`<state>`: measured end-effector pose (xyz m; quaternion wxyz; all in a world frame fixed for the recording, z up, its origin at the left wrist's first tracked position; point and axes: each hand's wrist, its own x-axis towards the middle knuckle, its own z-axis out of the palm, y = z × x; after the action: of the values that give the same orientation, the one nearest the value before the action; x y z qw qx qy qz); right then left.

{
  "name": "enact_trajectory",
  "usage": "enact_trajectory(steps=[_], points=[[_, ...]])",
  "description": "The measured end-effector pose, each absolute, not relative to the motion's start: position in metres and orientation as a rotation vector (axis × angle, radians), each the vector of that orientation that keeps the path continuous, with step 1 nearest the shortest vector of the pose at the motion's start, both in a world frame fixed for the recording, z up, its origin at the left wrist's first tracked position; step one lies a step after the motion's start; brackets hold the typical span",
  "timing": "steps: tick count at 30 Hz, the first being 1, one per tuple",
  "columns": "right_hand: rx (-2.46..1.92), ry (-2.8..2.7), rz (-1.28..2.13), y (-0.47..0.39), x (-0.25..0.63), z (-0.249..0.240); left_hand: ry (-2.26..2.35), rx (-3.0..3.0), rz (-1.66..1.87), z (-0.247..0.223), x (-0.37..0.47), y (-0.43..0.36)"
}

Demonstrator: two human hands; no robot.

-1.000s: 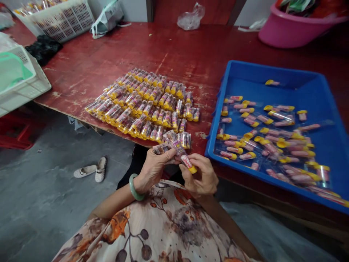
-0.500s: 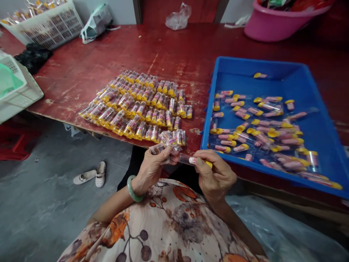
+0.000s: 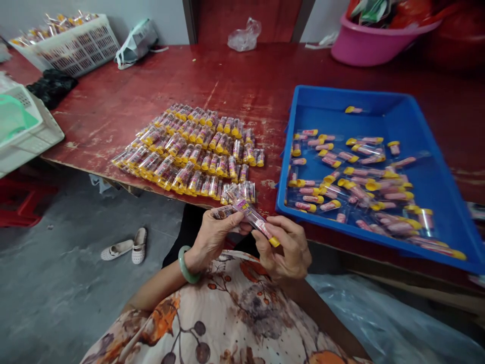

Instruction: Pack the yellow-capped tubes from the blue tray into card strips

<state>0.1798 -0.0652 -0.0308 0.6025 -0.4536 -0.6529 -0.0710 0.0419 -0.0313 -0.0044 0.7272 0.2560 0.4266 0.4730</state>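
My left hand [image 3: 216, 230], with a green bangle at its wrist, pinches a small bunch of printed plastic wrappers [image 3: 223, 212] between thumb and fingers. My right hand [image 3: 287, 248] grips a clear tube [image 3: 260, 222] with pink contents by its yellow-capped end. The tube slants up and left, and its far end, with purple print there, meets the wrappers by my left thumb. Whether it sits inside a wrapper I cannot tell. Just beyond my hands, rows of wrapped yellow-ended tubes [image 3: 189, 156] are laid out on the red table [image 3: 261, 76].
At the right, a blue tray [image 3: 382, 98] holds many loose yellow-capped tubes. A pink tub [image 3: 373, 43] stands behind it. White crates [image 3: 81, 48] and a black plastic bag [image 3: 52, 87] are at the left. Clear plastic [image 3: 246, 35] lies at the back. White shoes [image 3: 138, 246] rest on the floor.
My right hand has moved left and slightly down, bringing the tube against the wrappers. The tube now tilts with its cap lower right. My left hand has hardly moved, and the view has shifted slightly.
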Motion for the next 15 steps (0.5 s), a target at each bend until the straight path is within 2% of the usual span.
enact_trajectory(steps=[7,15], points=[[-1.098,-1.269,0.315,-0.060,0.175,-0.055,0.938,0.617,1.024,-0.005,0.040,-0.029],[-1.012,-1.403,-0.043,-0.052,0.172,-0.058,0.903,0.616,0.959,-0.011,0.041,-0.029]])
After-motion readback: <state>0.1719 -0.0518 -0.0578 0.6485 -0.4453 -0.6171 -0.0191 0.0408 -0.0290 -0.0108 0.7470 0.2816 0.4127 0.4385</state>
